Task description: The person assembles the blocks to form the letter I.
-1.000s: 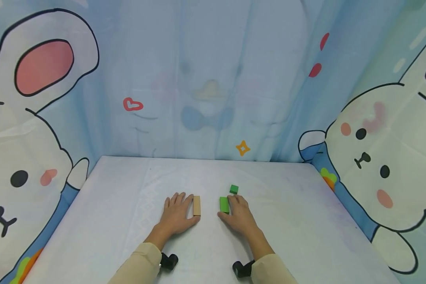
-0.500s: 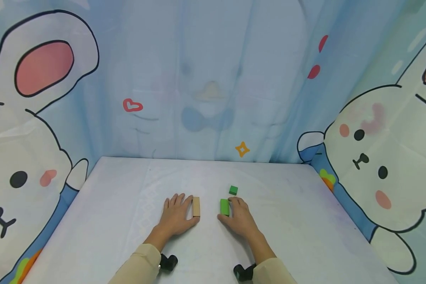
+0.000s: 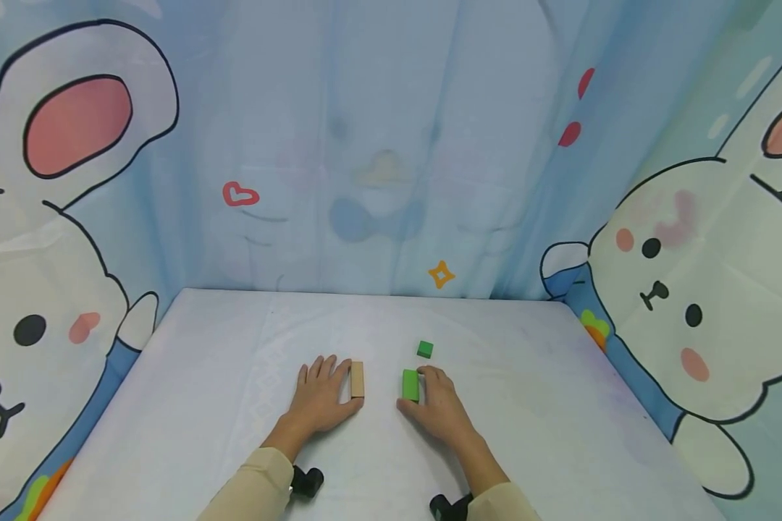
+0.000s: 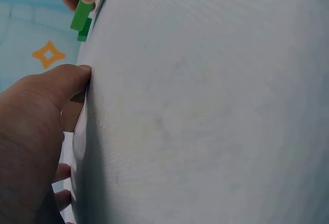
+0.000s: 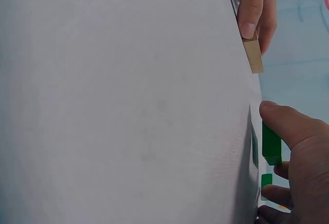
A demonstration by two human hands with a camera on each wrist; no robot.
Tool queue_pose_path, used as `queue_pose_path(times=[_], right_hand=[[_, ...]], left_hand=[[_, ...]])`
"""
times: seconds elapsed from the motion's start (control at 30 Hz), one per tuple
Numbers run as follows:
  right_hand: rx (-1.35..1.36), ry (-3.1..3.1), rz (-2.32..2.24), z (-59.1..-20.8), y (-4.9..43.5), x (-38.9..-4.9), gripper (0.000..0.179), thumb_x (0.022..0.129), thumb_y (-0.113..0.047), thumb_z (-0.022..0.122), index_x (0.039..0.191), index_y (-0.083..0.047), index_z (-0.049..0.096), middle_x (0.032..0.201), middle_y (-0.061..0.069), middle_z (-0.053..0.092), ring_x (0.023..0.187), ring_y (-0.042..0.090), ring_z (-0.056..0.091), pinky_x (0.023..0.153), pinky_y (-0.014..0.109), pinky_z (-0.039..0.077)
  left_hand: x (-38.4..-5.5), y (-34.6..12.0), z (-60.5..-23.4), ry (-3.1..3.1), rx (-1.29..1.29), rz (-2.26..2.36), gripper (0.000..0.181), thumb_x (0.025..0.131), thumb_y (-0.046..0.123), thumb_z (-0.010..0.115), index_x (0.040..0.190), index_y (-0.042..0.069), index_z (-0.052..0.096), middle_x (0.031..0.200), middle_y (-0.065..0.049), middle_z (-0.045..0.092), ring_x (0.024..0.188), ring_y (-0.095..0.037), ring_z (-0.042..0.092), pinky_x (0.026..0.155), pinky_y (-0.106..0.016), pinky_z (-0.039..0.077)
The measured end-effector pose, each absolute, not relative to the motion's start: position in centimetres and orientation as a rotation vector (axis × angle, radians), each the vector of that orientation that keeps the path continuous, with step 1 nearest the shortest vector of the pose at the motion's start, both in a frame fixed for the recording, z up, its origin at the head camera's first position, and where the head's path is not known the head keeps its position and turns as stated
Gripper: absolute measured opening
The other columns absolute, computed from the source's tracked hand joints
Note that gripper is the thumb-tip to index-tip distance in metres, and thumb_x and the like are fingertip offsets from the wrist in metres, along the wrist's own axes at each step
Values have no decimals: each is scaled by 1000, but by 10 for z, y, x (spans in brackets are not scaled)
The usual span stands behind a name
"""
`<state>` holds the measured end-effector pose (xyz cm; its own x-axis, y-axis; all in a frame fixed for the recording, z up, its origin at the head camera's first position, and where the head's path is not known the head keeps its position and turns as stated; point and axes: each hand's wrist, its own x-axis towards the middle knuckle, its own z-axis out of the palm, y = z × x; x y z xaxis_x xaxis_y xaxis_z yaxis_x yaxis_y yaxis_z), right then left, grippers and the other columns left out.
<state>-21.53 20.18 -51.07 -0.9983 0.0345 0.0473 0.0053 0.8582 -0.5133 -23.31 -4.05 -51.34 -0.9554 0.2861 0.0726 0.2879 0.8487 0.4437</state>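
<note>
My left hand [image 3: 319, 398] holds a plain wooden block [image 3: 357, 380] lengthwise, thumb at the near end and index finger at the far end. To its right, my right hand [image 3: 439, 404] pinches a bright green block [image 3: 410, 386] the same way. In the right wrist view the thumb overlaps the upper end of that green block [image 5: 271, 143], and a gap shows between the block and its shadow. A small green cube [image 3: 425, 349] sits on the table just beyond the right fingertips. In the left wrist view, most of the wooden block [image 4: 72, 116] is hidden behind the thumb.
A white cloth covers the table [image 3: 247, 325]. Behind it hangs a light blue curtain [image 3: 384, 145] printed with cartoon rabbits. Black wrist cameras [image 3: 308, 481] sit below both hands, close over the tabletop.
The green block and right hand have shifted slightly toward the body, widening the gap to the small cube. The left hand stays put on the wooden block; the head view drifts slightly.
</note>
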Motion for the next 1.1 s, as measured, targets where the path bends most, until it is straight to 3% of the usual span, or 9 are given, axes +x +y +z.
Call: queue_pose_path(times=[1.1], right_hand=[[45, -2981, 816, -505, 195, -189, 82, 87, -43, 82, 147, -1, 46, 154, 22, 49, 144, 41, 45, 117, 55, 41]], left_hand=[[-232, -42, -516, -2986, -487, -734, 75, 93, 52, 66, 153, 13, 46, 160, -20, 41, 152, -46, 31, 122, -68, 21]])
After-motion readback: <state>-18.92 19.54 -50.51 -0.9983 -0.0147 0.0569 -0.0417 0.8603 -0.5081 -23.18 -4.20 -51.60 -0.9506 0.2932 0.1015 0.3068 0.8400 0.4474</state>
